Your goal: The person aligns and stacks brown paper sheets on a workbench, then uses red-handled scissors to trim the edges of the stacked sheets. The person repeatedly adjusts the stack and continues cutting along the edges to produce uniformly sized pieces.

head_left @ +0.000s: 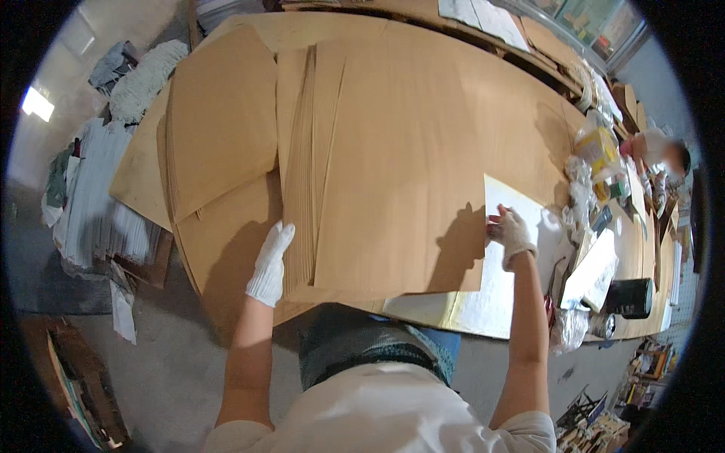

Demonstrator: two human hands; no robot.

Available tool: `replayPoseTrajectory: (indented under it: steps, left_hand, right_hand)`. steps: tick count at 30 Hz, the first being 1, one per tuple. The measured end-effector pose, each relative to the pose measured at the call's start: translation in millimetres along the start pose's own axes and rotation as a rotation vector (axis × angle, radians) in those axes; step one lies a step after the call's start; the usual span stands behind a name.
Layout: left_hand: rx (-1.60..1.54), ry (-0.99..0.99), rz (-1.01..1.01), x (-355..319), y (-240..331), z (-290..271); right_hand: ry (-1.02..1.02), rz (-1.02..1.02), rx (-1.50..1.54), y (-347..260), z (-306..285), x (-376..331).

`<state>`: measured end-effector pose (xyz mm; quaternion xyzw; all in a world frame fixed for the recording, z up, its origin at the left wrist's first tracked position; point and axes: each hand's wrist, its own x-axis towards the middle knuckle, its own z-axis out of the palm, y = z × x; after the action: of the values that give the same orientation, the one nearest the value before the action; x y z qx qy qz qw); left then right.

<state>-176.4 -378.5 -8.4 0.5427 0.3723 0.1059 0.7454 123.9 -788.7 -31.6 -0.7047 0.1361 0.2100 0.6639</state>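
Now my left hand (269, 262), in white glove, stands straight and flat with fingers together, by the lower left edge of the fanned stack (300, 192). Whether it touches, I cannot tell. My right hand (512, 232) is half curled, right of centre in the frame, with nothing in it that I can see; it is just beside the right edge of the wide brown sheet (400, 166), which lies in the middle, above the white board (491, 298). For good work, I think both palms should meet the edges evenly and push gently, because thin sheets may bend at the corners. The brown pile (223, 121), upper left, should better not be disturbed.
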Motion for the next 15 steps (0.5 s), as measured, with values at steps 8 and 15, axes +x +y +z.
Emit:
replayPoseTrajectory:
  steps: [8, 15]
  left_hand:
    - [0.030, -0.145, 0.050, 10, -10, -7]
    - [-0.003, -0.158, -0.129, 3, 46, 14]
  right_hand:
    - [0.142, -0.380, -0.847, -16, 98, 57]
    - [-0.084, -0.349, -0.803, -14, 118, 52]
